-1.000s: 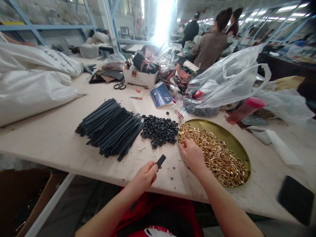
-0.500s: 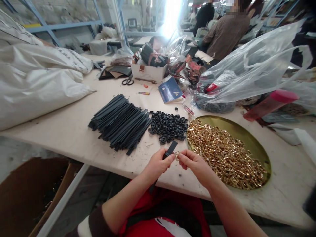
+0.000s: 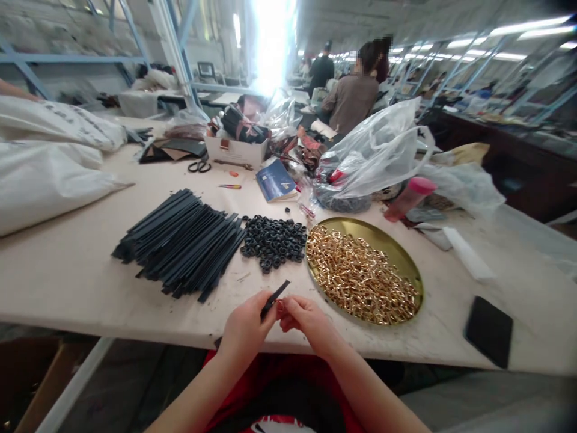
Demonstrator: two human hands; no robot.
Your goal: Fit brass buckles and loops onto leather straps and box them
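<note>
My left hand (image 3: 250,322) is closed around a dark strap (image 3: 276,298), whose end sticks up past the thumb. Close against it, my right hand (image 3: 303,317) pinches a small gold buckle (image 3: 280,304) at the strap; the fingers hide most of it. Both hands are just above the front edge of the table. Beyond them on the left lies a thick pile of dark straps (image 3: 180,243). A heap of small black loops (image 3: 274,240) sits beside that pile. To the right, a round gold tray (image 3: 396,255) holds a mass of gold buckles (image 3: 360,273).
A black phone (image 3: 489,331) lies at the right front. Further back are scissors (image 3: 199,166), a blue booklet (image 3: 276,180), a white box (image 3: 235,150), a plastic bag (image 3: 374,153) and a pink-capped bottle (image 3: 409,198). White sacks (image 3: 49,174) cover the left side. A person (image 3: 354,99) sits beyond the table.
The view has turned right and tilted up, bringing the phone into sight. My hands stay together at the strap and buckle, and the strap's end now appears more edge-on.
</note>
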